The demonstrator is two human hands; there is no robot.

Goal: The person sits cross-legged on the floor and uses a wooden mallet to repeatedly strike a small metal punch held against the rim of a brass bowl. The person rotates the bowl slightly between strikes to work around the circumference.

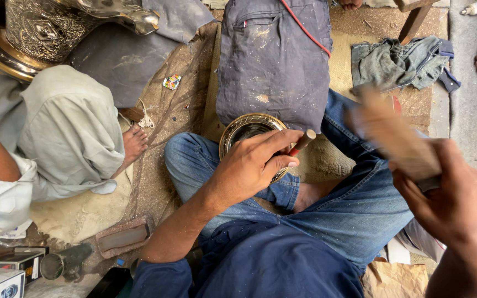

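Brass bowl (pixel 248 128) on lap, 12 o'clock of left hand (pixel 252 165). Left hand pinches punch (pixel 303 142) on rim. Right hand (pixel 448 201) wrapped round blurry wooden mallet (pixel 396 135), 3 o'clock. Bowl looks stiff, thin, slippery, dent-prone; best braced by rim.

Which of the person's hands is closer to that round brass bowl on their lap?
Left. The left hand rests over the brass bowl, gripping a punch. The right hand is raised off to the side with a wooden mallet.

Your left hand (pixel 252 165) pinches a short punch (pixel 301 143) over the round metal bowl (pixel 242 127) beneath it; your right hand (pixel 452 201) raises a blurred wooden mallet (pixel 391 132) alongside.
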